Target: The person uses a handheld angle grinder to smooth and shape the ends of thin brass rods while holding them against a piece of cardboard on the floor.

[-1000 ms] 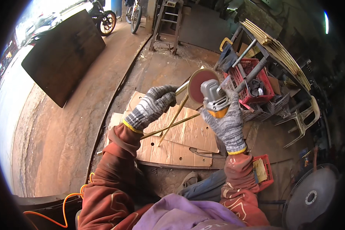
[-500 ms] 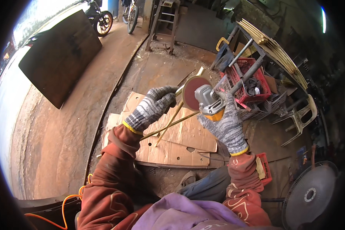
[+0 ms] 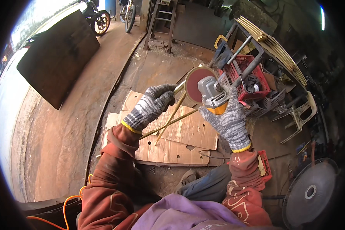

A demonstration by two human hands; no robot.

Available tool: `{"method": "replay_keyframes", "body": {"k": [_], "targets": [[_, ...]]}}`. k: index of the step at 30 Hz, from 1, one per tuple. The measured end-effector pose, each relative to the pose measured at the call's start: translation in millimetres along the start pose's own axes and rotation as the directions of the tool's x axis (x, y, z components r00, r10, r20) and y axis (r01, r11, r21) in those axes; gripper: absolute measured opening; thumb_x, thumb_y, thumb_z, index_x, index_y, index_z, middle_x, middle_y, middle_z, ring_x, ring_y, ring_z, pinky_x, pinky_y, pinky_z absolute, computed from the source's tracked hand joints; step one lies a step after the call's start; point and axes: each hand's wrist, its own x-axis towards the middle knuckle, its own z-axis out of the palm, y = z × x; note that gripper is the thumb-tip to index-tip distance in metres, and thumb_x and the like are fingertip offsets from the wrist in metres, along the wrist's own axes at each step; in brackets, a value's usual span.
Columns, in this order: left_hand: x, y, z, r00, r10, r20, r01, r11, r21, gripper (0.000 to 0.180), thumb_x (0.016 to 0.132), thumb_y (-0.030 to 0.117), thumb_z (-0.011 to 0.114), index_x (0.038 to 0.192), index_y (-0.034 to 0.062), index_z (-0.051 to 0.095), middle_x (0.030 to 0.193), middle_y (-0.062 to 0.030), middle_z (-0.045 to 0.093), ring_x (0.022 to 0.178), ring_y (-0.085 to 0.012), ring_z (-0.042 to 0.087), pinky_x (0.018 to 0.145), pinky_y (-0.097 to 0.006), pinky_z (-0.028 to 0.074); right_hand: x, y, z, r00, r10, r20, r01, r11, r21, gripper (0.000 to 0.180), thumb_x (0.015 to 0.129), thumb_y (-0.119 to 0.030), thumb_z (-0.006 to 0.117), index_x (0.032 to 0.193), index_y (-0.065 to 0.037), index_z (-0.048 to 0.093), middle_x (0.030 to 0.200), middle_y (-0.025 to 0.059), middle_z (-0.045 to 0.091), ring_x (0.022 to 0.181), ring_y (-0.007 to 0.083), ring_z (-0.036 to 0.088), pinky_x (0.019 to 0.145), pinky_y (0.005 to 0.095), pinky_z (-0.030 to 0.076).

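My right hand [image 3: 230,124], in a grey and white knitted glove, is wrapped round an angle grinder [image 3: 214,92] with a grey metal head and a yellow body. Its reddish-brown disc [image 3: 194,85] faces my left hand. My left hand [image 3: 152,103], gloved the same way, is closed on a pale metal bar [image 3: 179,87] whose end reaches behind the disc. Whether bar and disc touch, I cannot tell. Below them two thin brass-coloured bars [image 3: 168,124] cross over flattened cardboard [image 3: 172,151].
Right of the grinder, a red crate [image 3: 253,86] stands beneath a rack with brass-coloured strips [image 3: 272,46]. A plastic chair [image 3: 299,119] and a fan [image 3: 310,191] are further right. On the left leans a dark sheet [image 3: 59,57]; a step ladder [image 3: 163,25] stands at the back.
The grinder and my right hand have shifted slightly right, and the disc has moved right with them. My left hand keeps hold of the bar, almost in place. The view has tilted a little.
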Motion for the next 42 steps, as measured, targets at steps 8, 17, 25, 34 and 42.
{"method": "replay_keyframes", "body": {"k": [8,17,25,34,42], "targets": [[10,-7,-3,0.994,-0.085,-0.069,0.082,0.996,-0.044,0.035,0.100,0.015,0.061,0.131,-0.0006,0.068,0.082,-0.0003,0.067,0.055,-0.0049,0.053,0.047,-0.022,0.042,-9,-5,-19,0.995,0.096,-0.004,-0.094,0.982,0.165,0.077,0.073,-0.027,0.093,0.133,-0.005,0.050,0.117,0.0147,0.068,0.105,0.0260,0.069,0.093,0.0414,0.056],[14,-1,66,0.970,-0.234,-0.063,0.211,0.943,-0.259,0.034,0.099,0.020,0.067,0.125,-0.0015,0.067,0.072,-0.0012,0.061,0.051,-0.0093,0.052,0.042,-0.024,0.041,-58,14,-56,0.994,0.070,-0.088,-0.046,0.967,0.251,0.069,0.074,-0.012,0.092,0.131,-0.004,0.053,0.119,0.0101,0.065,0.109,0.0177,0.064,0.096,0.0378,0.054],[-70,-9,105,0.967,-0.254,-0.012,0.193,0.763,-0.616,0.044,0.105,0.041,0.059,0.123,0.0012,0.064,0.069,-0.0039,0.058,0.042,-0.0131,0.050,0.036,-0.026,0.040,-88,7,-61,0.998,0.060,0.016,-0.061,0.986,0.158,0.082,0.074,-0.023,0.094,0.139,-0.004,0.048,0.126,0.0131,0.062,0.116,0.0247,0.064,0.101,0.0405,0.052],[-89,-7,111,0.977,-0.213,-0.021,0.174,0.849,-0.500,0.038,0.107,0.039,0.054,0.084,0.0097,0.058,0.056,0.0010,0.052,0.042,-0.0098,0.048,0.039,-0.024,0.036,-80,-10,-58,0.994,-0.056,0.094,0.036,0.979,0.198,0.085,0.073,-0.025,0.095,0.140,-0.003,0.047,0.127,0.0135,0.062,0.117,0.0245,0.063,0.103,0.0408,0.051],[-87,-21,105,0.864,0.477,-0.163,-0.454,0.876,0.162,0.007,0.092,-0.003,0.063,0.097,0.0023,0.065,0.072,-0.0065,0.059,0.058,-0.0163,0.057,0.054,-0.029,0.045,-75,-28,-63,0.977,-0.016,0.213,-0.031,0.976,0.216,0.085,0.072,-0.027,0.096,0.139,-0.004,0.049,0.126,0.0145,0.060,0.117,0.0256,0.062,0.102,0.0410,0.052]]}}
